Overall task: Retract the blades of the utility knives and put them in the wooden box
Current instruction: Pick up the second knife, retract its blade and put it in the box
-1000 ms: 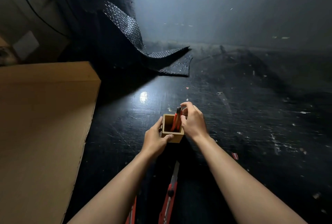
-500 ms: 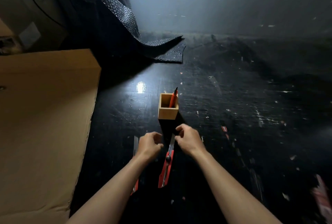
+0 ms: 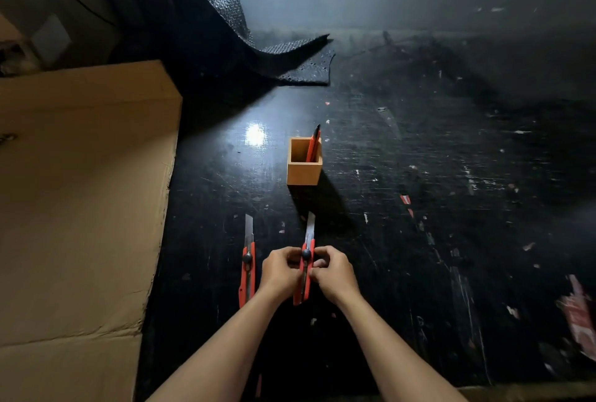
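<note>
Nearest the person, the left hand and the right hand close from either side on one red utility knife lying on the black worktop; each grip is narrow, fingers pinched on the red body around the dark slider knob. The knife's long axis runs roughly from 6 o'clock to 12 o'clock, handle toward the person and bare blade pointing away. Both hands are equally near, so retracting the blade probably means drawing the knob back toward 6 o'clock along that axis. Just beside the left hand, at its 9 o'clock, a second utility knife lies parallel and untouched, its blade also extended toward 12 o'clock. Farther out, at 12 o'clock from the held knife and in line with its blade, the wooden box stands upright, with one red knife already leaning in its right side. A cardboard sheet lies at 9 o'clock.
</note>
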Action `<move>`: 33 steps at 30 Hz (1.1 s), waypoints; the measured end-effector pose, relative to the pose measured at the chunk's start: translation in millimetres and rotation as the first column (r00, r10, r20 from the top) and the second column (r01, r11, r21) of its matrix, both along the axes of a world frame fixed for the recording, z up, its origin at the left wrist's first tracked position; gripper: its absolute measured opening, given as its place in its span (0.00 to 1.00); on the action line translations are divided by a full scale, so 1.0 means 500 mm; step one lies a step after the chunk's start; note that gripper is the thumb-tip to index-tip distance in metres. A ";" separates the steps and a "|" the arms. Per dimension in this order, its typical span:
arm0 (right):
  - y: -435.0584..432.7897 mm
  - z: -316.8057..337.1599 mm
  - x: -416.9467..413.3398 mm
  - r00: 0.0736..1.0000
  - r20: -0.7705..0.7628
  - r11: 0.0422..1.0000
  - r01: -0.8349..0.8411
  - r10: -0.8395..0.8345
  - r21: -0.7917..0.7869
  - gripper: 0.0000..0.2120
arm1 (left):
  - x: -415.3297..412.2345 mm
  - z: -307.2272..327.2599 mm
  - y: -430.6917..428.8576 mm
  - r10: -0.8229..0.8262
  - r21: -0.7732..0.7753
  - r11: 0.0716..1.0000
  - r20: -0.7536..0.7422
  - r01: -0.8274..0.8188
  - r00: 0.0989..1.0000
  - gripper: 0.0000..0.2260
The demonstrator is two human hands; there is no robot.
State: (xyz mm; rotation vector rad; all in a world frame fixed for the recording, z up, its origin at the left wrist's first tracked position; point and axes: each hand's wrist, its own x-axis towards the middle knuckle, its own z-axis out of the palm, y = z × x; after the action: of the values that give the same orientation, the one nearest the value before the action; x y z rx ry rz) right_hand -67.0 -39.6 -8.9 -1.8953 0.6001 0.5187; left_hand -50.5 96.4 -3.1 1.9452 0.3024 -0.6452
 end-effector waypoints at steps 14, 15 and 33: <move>-0.036 0.218 0.048 0.910 0.407 0.963 -0.040 -0.075 0.266 0.19 | 0.047 0.202 0.019 0.157 -0.419 0.905 0.177 -0.070 0.971 0.21; -0.039 0.244 0.058 0.896 0.438 0.959 -0.053 -0.077 0.277 0.19 | 0.056 0.231 0.017 0.165 -0.448 0.892 0.204 -0.058 0.965 0.21; -0.011 0.613 0.172 0.442 0.875 0.979 -0.056 0.198 -0.194 0.10 | 0.144 0.587 0.050 0.220 -0.536 0.833 0.551 0.139 0.805 0.20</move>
State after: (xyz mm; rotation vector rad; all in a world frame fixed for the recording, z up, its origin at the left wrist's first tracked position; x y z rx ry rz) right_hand 19.0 -44.9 297.6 -2.0211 -0.2505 -0.5035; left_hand 21.5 121.2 290.5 1.4590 -0.2286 -0.0345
